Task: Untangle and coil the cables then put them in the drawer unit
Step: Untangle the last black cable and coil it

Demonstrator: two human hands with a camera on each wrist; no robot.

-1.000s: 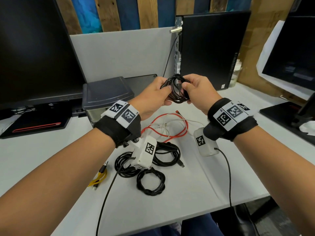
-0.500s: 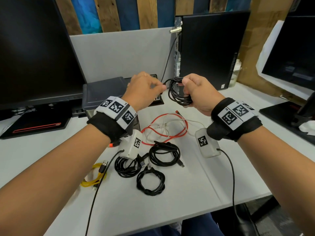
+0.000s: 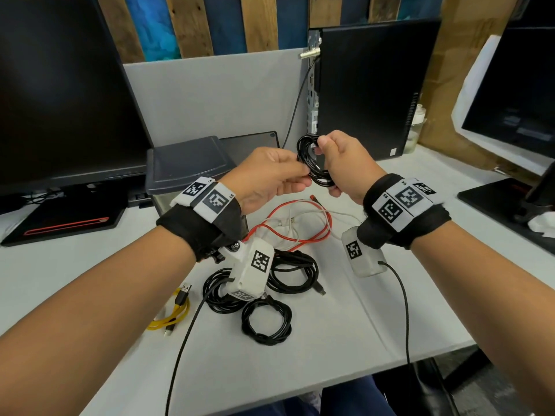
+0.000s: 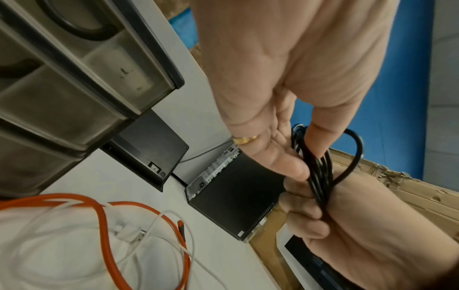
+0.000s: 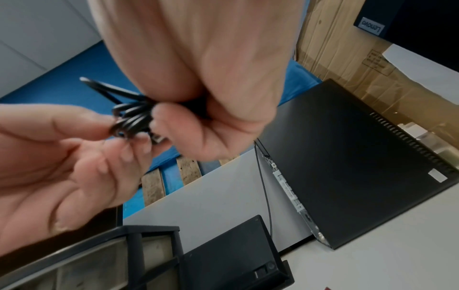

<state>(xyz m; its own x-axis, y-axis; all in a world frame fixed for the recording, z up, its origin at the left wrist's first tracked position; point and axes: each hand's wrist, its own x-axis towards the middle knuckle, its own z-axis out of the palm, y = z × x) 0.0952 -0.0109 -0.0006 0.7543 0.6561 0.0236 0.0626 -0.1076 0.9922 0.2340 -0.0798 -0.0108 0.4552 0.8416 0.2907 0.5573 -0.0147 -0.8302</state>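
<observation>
Both hands hold a small black coiled cable [image 3: 312, 163] in the air above the desk. My right hand [image 3: 326, 159] grips the coil's right side, its fingers curled round the strands [image 5: 129, 119]. From the left, my left hand [image 3: 301, 177] pinches the coil's lower edge between thumb and fingertips [image 4: 293, 166]. Three black coils [image 3: 267, 319] lie on the desk below my left wrist. A tangled red cable [image 3: 300, 238] and white cable [image 3: 288, 223] lie under my hands. The grey drawer unit [image 3: 192, 169] stands behind my left hand.
A yellow cable [image 3: 172, 313] lies at the front left. A large monitor [image 3: 60, 100] fills the left and a black PC tower [image 3: 366, 85] the back. A second monitor [image 3: 516, 94] stands at the right. A dark flat device [image 3: 252, 142] leans behind the drawer unit.
Half a second ago my left hand had pulled away to the left with a strand of the cable; now it is back on the coil. My right hand kept its grip.
</observation>
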